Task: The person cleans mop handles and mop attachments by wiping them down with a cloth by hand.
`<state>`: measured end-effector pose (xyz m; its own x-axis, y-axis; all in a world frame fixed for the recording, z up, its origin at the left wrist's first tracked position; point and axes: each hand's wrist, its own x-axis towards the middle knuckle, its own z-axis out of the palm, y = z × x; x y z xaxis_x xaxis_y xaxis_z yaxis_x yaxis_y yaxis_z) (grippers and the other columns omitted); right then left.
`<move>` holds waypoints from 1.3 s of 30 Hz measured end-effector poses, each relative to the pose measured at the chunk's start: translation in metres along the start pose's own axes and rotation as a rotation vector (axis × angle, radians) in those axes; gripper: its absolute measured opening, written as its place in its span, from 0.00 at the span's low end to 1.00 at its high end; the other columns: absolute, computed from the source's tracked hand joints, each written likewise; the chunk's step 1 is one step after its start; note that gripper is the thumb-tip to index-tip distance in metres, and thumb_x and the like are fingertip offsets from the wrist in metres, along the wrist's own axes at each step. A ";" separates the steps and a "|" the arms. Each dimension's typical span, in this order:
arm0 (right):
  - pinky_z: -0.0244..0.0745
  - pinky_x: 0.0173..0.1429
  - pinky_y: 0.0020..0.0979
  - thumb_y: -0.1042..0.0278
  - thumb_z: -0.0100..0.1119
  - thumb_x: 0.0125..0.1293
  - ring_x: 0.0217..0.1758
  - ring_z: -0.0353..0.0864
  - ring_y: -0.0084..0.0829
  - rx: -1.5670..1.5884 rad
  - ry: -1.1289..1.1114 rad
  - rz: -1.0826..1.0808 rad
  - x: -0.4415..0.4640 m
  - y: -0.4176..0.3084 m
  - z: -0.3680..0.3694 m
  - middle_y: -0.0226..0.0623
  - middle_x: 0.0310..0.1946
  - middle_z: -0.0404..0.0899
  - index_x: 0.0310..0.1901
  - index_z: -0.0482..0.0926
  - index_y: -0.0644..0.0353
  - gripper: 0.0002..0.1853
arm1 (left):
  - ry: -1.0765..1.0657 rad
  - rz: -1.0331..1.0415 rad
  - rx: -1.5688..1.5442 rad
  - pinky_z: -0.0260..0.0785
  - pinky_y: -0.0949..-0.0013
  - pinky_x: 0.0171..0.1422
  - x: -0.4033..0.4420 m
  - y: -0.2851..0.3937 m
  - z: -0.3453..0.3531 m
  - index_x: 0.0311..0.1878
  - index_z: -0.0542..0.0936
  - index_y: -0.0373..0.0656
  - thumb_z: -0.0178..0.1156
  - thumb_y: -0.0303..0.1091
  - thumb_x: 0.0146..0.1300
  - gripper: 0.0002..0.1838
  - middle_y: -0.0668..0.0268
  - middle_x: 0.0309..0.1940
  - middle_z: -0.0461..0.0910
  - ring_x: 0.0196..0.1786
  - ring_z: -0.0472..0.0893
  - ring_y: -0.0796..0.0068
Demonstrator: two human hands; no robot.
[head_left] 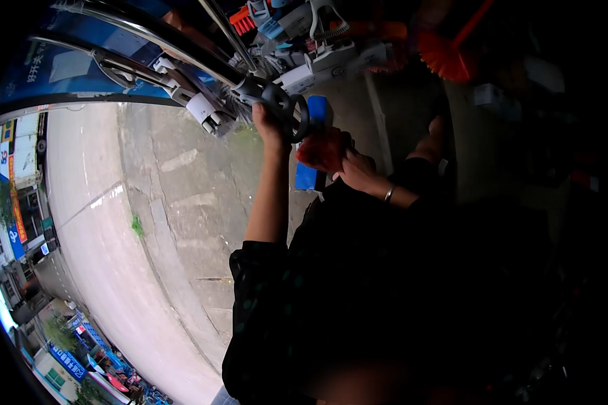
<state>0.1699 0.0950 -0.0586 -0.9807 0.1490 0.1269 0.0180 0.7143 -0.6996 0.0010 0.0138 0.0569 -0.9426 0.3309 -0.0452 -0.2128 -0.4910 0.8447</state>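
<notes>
On the left, my left hand (270,127) is closed round the dark grey ringed fitting (285,106) at the end of a shiny metal pole (182,48). Its thumb shows against the fitting, while the other fingers are mostly hidden. My right hand (360,170), with a silver bracelet at the wrist, grips a crumpled red cloth (323,150) close beside the fitting. Behind the cloth, a blue object (309,177) shows above and below it.
More poles with a white-and-grey fitting (208,113) lie at upper left. Packaged goods (324,67), an orange-red brush (449,59) and other wares crowd the top. Concrete ground (189,202) stretches left towards a street with shopfronts. A bare leg (431,143) shows at right.
</notes>
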 end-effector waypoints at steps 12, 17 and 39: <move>0.72 0.46 0.41 0.65 0.56 0.54 0.44 0.76 0.48 0.259 -0.155 0.048 0.021 -0.018 -0.008 0.49 0.42 0.74 0.44 0.73 0.62 0.16 | 0.000 -0.080 -0.061 0.70 0.56 0.52 0.003 -0.001 -0.024 0.54 0.67 0.39 0.57 0.64 0.51 0.39 0.62 0.42 0.72 0.46 0.73 0.65; 0.72 0.46 0.37 0.66 0.59 0.53 0.43 0.79 0.43 0.835 -0.606 0.407 0.053 -0.052 0.004 0.54 0.39 0.76 0.45 0.70 0.72 0.21 | -0.141 -0.128 -0.021 0.69 0.57 0.53 -0.002 0.001 -0.014 0.54 0.67 0.44 0.48 0.65 0.58 0.34 0.62 0.44 0.74 0.48 0.75 0.63; 0.71 0.50 0.32 0.69 0.56 0.58 0.47 0.77 0.29 0.805 -0.130 0.229 0.046 -0.038 -0.014 0.39 0.41 0.78 0.50 0.73 0.61 0.17 | -0.075 -0.159 -0.135 0.71 0.57 0.50 0.007 -0.005 -0.030 0.56 0.65 0.44 0.59 0.64 0.50 0.38 0.61 0.42 0.73 0.44 0.75 0.64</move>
<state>0.1270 0.0838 -0.0161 -0.9853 0.1159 -0.1259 0.1224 -0.0364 -0.9918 -0.0125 -0.0056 0.0358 -0.8738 0.4692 -0.1279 -0.3943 -0.5294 0.7512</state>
